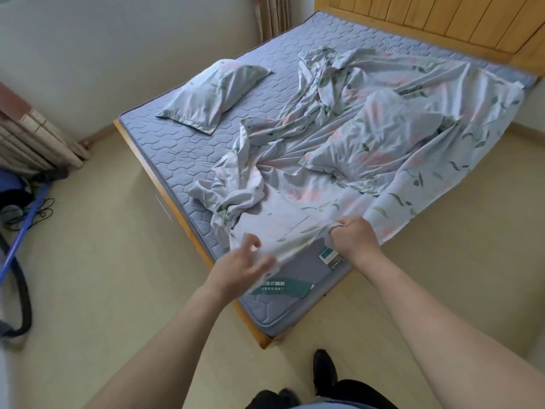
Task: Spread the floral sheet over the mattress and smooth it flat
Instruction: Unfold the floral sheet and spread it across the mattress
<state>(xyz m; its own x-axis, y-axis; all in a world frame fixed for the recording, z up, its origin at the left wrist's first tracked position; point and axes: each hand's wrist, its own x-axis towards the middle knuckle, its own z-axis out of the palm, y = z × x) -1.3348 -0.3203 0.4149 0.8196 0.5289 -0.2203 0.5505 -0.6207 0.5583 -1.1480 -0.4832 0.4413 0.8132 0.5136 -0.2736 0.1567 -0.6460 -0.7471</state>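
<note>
While your right hand (355, 237) grips the sheet (339, 149) edge & left hand (244, 261) fingers are loose, sheet's bunched mid mattress (182, 149); pull w/ one hand, it'll go crooked & drag that pillow (380, 134)

Your arms are bare from the frame's lower edge up to the wrists, no sleeves, no watch, no rings or bands visible on your left hand (241, 265) or right hand (355, 239). Nearer you than the mattress (182, 149) corner: black shoe (324, 371), rounded toe, slight sheen. Black trouser fabric (354, 392) beside it. Strip of blue-grey garment (318, 405) at the bottom edge, details blurred.
</note>
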